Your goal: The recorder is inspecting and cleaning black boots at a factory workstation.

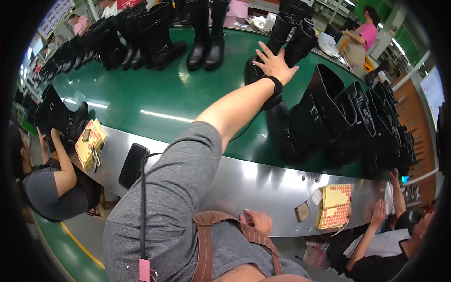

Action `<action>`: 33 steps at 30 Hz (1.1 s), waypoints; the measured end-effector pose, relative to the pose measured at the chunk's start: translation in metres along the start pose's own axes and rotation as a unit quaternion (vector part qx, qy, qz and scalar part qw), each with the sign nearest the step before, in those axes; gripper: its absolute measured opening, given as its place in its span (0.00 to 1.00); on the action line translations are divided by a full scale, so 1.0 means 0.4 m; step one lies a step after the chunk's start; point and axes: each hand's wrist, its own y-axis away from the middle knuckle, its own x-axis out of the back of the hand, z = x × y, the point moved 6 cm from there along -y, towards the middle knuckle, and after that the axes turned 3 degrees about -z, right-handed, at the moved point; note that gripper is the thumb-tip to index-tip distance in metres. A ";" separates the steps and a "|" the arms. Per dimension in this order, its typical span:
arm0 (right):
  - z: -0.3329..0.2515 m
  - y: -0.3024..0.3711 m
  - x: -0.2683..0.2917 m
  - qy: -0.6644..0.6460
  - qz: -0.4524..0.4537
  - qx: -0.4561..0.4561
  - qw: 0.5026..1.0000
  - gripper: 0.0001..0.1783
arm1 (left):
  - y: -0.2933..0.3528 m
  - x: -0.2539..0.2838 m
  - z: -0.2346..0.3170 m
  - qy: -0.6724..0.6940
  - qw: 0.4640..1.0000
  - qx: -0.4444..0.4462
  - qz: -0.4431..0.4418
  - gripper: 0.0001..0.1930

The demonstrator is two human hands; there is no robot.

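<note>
My left arm stretches across the green table. The left hand point(277, 65), with a black band at its wrist, is open with fingers spread over a pair of tall black buckled boots point(300, 43). It overlaps them and hides part of their lower shafts; how firmly it touches them I cannot tell. Just right of my wrist stand more tall black boots point(324, 105) with buckles and open tops. My right hand point(258, 222) is close to my body at the near metal edge. Its fingers are loosely bent and apart, with nothing visible in them.
A green belt point(155, 94) carries rows of black boots point(157, 42) at the far left. On the metal ledge point(244, 188) lie a black phone point(133, 164), yellow card stacks point(336, 207) and a small brown block point(302, 211). Co-workers sit at both sides; one handles a boot point(63, 115).
</note>
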 end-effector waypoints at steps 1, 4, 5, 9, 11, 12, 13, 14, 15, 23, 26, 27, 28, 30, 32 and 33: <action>0.001 0.001 0.000 -0.004 0.003 0.004 1.000 0.14 | -0.020 -0.015 -0.018 0.026 0.999 0.025 -0.026 0.40; 0.002 0.003 0.002 -0.010 0.008 0.001 1.000 0.12 | -0.069 -0.002 -0.109 0.084 0.994 0.047 -0.043 0.26; 0.000 0.003 0.004 -0.017 0.011 0.001 1.000 0.11 | -0.085 0.035 -0.150 0.052 0.998 0.035 -0.009 0.26; 0.003 0.007 0.004 -0.038 -0.003 -0.015 0.999 0.08 | -0.051 0.204 -0.285 0.009 0.999 0.021 0.022 0.30; 0.003 0.011 0.005 -0.058 -0.016 -0.006 0.998 0.07 | 0.001 0.304 -0.295 -0.012 1.000 0.014 -0.001 0.31; 0.005 0.009 0.006 -0.065 -0.030 -0.011 0.997 0.07 | 0.031 0.354 -0.284 -0.027 0.999 0.011 -0.023 0.30; 0.004 0.008 0.009 -0.087 -0.047 -0.018 0.995 0.09 | 0.073 0.407 -0.261 -0.069 0.997 -0.013 -0.025 0.29; 0.004 0.003 0.012 -0.107 -0.073 -0.037 0.991 0.12 | 0.116 0.453 -0.238 -0.102 0.993 -0.016 -0.050 0.27; 0.003 -0.008 0.019 -0.177 -0.074 -0.075 0.979 0.19 | 0.167 0.503 -0.209 -0.123 0.990 -0.043 -0.053 0.29; -0.297 -0.219 0.097 -0.191 0.019 0.136 0.972 0.73 | 0.568 0.767 0.007 -0.076 0.970 -0.164 -0.166 0.24; -0.322 -0.214 0.086 -0.169 0.053 0.124 0.976 0.63 | 0.663 0.823 -0.013 -0.012 0.967 -0.180 -0.181 0.30; -0.303 -0.205 0.083 -0.173 0.044 0.107 0.978 0.59 | 0.681 0.835 -0.041 0.044 0.972 -0.160 -0.165 0.28; -0.275 -0.192 0.088 -0.178 0.047 0.092 0.979 0.55 | 0.700 0.849 -0.068 0.062 0.963 -0.199 -0.169 0.20; -0.198 -0.168 0.078 -0.266 0.046 -0.014 0.963 0.31 | 0.743 0.854 -0.143 0.100 0.976 -0.179 -0.069 0.17; -0.124 -0.146 0.107 -0.309 0.098 -0.082 0.943 0.20 | 0.786 0.865 -0.207 0.163 0.964 -0.210 0.016 0.18; -0.096 -0.142 0.130 -0.327 0.146 -0.095 0.929 0.20 | 0.803 0.873 -0.221 0.134 0.952 -0.262 0.084 0.18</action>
